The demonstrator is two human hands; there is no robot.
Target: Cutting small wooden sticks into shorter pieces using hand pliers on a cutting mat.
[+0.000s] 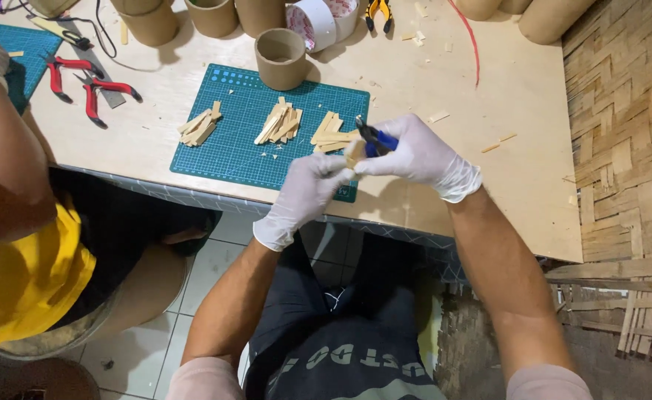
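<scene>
Far left, a co-worker in a yellow shirt (15,259) sits by the tabletop (503,96), red-handled pliers (92,89) lying near. On the green cutting mat (244,141) sit three small heaps of wood strips (278,122), a cardboard tube (281,58) at its top edge.

Left hand (303,194), white glove, fingers pinched shut on a short wood strip (354,152), held in the air just over the mat's near right corner. Right hand (418,157), also gloved, fingers wrapped tight round blue-handled cutters (374,139), nose at the strip's top end.

Strip looks light, thin, stiff, likely brittle and splintery; best pinched flat on the faces near the lower end, clear of the cutter. Gloves may slip on smooth wood.
</scene>
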